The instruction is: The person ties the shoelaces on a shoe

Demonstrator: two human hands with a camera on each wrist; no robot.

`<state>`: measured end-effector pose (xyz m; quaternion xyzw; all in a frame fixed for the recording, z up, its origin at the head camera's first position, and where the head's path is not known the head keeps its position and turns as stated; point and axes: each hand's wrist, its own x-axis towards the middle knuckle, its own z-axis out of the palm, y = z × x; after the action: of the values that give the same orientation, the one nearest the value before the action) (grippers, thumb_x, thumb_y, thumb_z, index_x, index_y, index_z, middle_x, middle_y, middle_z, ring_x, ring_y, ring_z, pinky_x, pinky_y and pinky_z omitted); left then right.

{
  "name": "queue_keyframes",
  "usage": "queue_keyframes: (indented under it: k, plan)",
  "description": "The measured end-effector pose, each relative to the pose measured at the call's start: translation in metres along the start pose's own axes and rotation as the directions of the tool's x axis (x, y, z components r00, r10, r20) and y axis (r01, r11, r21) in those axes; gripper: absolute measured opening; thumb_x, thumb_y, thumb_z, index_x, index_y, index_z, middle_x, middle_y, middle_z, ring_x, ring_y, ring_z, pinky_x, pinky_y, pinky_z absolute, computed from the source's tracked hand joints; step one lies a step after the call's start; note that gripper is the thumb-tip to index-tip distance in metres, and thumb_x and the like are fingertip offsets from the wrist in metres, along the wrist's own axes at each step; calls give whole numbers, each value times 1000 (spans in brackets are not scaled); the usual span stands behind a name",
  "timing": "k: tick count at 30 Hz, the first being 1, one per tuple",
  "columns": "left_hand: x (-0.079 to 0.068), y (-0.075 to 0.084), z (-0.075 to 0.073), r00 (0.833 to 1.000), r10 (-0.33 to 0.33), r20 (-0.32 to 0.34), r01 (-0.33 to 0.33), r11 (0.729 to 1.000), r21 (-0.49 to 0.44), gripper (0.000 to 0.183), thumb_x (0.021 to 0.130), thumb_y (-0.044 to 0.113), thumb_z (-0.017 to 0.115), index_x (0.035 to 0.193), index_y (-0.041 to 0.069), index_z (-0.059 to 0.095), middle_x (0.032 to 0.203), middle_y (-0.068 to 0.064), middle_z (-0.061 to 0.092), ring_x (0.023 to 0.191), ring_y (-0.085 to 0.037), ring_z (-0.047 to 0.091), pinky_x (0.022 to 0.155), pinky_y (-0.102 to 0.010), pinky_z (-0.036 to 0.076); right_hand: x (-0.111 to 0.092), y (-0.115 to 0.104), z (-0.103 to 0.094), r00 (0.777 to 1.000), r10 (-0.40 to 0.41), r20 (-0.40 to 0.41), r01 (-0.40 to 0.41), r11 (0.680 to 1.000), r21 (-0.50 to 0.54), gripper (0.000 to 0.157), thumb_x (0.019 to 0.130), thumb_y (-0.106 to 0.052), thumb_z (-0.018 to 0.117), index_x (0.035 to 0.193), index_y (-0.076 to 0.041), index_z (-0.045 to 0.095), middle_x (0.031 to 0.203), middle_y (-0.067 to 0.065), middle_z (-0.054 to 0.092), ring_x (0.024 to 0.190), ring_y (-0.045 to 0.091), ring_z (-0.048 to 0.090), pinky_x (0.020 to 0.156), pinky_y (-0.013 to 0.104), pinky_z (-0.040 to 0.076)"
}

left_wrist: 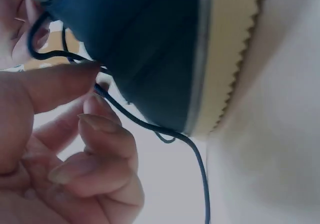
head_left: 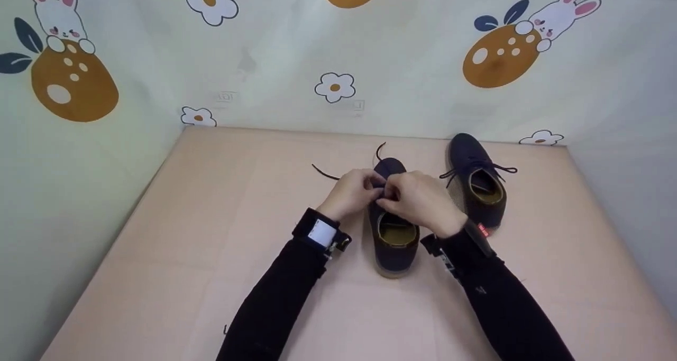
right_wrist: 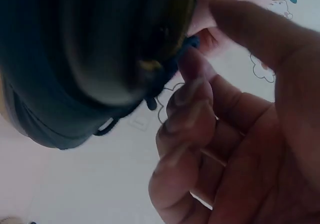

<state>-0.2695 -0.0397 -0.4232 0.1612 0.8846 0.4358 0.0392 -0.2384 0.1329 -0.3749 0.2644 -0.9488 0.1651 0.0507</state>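
Note:
A dark navy lace-up shoe [head_left: 396, 258] stands on the surface with its toe pointing away from me. Over its lacing my left hand [head_left: 353, 192] and right hand [head_left: 423, 200] come together, fingertips almost meeting. In the left wrist view, the left fingers pinch a dark shoelace [left_wrist: 185, 136], which loops above them and trails down past the pale, jagged-edged sole [left_wrist: 225, 54]. My right fingers curl at the lacing and hold a bit of lace; the shoe's collar partly hides this in the right wrist view. One loose lace end [head_left: 325, 173] lies left of the toe.
A matching shoe [head_left: 465, 149] stands to the right, its lace tied in a bow [head_left: 502, 168] and a red tag [head_left: 483, 230] at its heel. The pinkish surface [head_left: 211, 234] meets printed walls [head_left: 275, 59] at the back and sides.

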Motion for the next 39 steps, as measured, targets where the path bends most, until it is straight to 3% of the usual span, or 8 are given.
queue_keyframes:
  k: [3, 7, 12, 16, 23, 30, 36, 39]
  plan:
    - [0, 0, 1, 999, 37, -30, -37, 999, 24, 11, 91, 11, 71, 100, 7, 72, 71, 3, 56, 64, -9, 51, 60, -22, 41, -4, 5, 5, 997, 50, -52, -48, 998, 33, 12, 83, -24, 75, 77, -16, 69, 67, -4, 60, 63, 18, 57, 57, 38, 45]
    - [-2, 8, -7, 997, 64, -48, -62, 997, 40, 7, 90, 13, 72, 95, 8, 72, 74, 2, 58, 66, -10, 51, 61, -23, 41, -8, 15, 7, 989, 126, -72, -111, 977, 183, 7, 84, -16, 69, 78, -12, 68, 65, -4, 57, 59, 16, 52, 57, 33, 41]
    - [-10, 19, -20, 995, 40, 90, -42, 999, 23, 12, 91, 20, 73, 88, 9, 71, 75, 1, 62, 65, -11, 54, 59, -24, 43, -8, 25, 5, 975, 214, -60, -175, 906, 386, 6, 87, -14, 67, 85, -9, 66, 69, -1, 57, 60, 16, 51, 58, 29, 40]
    - [-16, 23, -28, 974, 49, 222, -55, 998, 20, 17, 91, 25, 73, 83, 10, 71, 74, 4, 63, 65, -10, 53, 60, -24, 42, -9, 27, 3, 970, 241, -42, -191, 854, 484, 7, 89, -14, 68, 87, -8, 66, 65, -1, 56, 53, 16, 53, 50, 26, 40]
    - [-23, 24, -43, 939, 58, 339, -75, 996, 39, 14, 89, 22, 74, 80, 12, 71, 69, 6, 63, 59, -8, 52, 55, -24, 40, -8, 27, -1, 963, 269, -8, -221, 809, 544, 11, 93, -15, 65, 88, -6, 65, 61, 0, 58, 49, 16, 56, 46, 25, 42]
    - [-30, 23, -61, 901, 42, 431, -72, 996, 55, 17, 90, 25, 72, 79, 12, 73, 66, 2, 65, 50, -7, 46, 49, -24, 35, -8, 29, -3, 950, 310, 25, -259, 741, 619, 13, 94, -16, 63, 89, -5, 62, 56, 1, 54, 46, 17, 54, 44, 24, 41]
    - [-34, 24, -71, 880, 49, 472, -101, 991, 86, 18, 88, 29, 72, 79, 13, 75, 64, 8, 63, 58, -7, 52, 57, -25, 41, -8, 29, -3, 946, 321, 43, -276, 726, 630, 15, 95, -19, 63, 90, -5, 62, 58, 3, 56, 48, 18, 56, 46, 26, 46]
    - [-36, 23, -74, 865, 56, 498, -100, 993, 62, 17, 88, 30, 72, 80, 15, 75, 62, 7, 63, 58, -7, 53, 56, -24, 42, -9, 29, -4, 948, 317, 35, -269, 736, 621, 15, 95, -19, 63, 89, -5, 62, 58, 3, 55, 48, 17, 55, 46, 25, 44]
